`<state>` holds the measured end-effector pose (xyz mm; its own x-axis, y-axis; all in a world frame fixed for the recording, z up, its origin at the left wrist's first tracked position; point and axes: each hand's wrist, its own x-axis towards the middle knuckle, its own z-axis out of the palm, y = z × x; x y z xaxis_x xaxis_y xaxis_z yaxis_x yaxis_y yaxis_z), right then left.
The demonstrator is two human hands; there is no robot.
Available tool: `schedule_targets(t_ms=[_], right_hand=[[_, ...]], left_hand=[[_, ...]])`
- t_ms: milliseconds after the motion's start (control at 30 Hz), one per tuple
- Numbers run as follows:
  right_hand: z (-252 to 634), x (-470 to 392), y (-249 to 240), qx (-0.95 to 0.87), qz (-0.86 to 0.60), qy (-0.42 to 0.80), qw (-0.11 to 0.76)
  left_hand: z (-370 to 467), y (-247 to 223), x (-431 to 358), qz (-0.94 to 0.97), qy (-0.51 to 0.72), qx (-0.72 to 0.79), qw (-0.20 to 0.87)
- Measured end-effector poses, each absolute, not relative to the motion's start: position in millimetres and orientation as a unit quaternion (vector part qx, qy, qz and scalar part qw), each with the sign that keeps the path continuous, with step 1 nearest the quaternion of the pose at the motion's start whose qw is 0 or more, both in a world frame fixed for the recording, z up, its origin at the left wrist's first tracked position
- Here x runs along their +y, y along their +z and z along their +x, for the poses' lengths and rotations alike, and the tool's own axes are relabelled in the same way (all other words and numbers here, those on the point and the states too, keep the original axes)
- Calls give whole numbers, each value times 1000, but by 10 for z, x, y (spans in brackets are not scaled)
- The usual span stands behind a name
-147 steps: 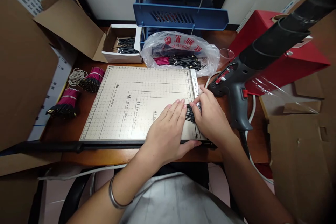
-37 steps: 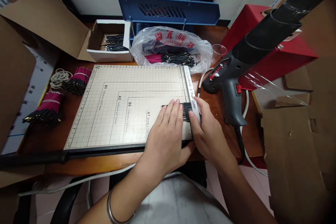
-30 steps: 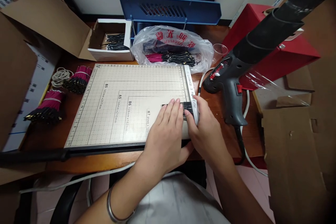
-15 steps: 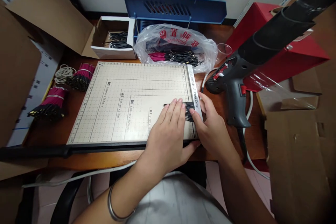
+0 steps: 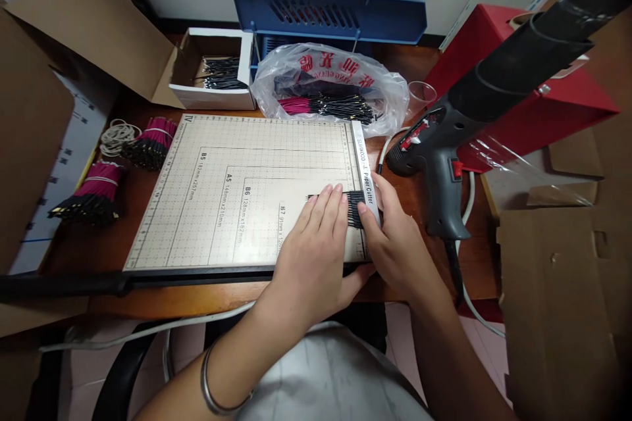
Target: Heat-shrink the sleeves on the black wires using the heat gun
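Observation:
A paper cutter board [image 5: 197,210] with printed size lines lies on the wooden table. Across its right end sits a flat row of thin black pieces [image 5: 355,209]. My left hand [image 5: 318,247] rests palm down over these pieces, pressing them to the board, its fingers lying flat side by side and its thumb toward the front edge. My right hand [image 5: 397,237] is at the cutter's right edge, thumb on the ends of the black pieces and fingers partly hidden beyond the white strip [image 5: 365,168]. Whether those fingers grip anything is hidden.
Two pink-and-black bundles [image 5: 93,192] and rubber bands [image 5: 118,138] lie at left. Behind are a white box [image 5: 212,97], a plastic bag [image 5: 330,62] with more pieces, and a blue rack [image 5: 326,10]. At right are a heat gun [image 5: 439,177], red box [image 5: 543,125] and cardboard [image 5: 553,289].
Both hands hold nearly the same pose. The whole view has shifted very slightly, and nothing else has visibly moved.

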<state>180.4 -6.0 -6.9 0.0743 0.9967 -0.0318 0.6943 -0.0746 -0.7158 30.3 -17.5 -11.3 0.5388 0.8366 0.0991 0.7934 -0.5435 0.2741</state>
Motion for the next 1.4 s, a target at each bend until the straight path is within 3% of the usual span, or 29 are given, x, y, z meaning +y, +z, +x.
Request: schedule_targets(t_ms=[533,933,1400], right_hand=[[1817,-46,-39,-620,-665,310,277],[1719,1,-92,-659,-688,206,225],[1724,111,-44,-618,-710,238,239]], left_hand=[[310,-125,-176,874,111,464,88],[310,-136,-176,871,110,467,102],[312,-123,-188,873,120,465,90]])
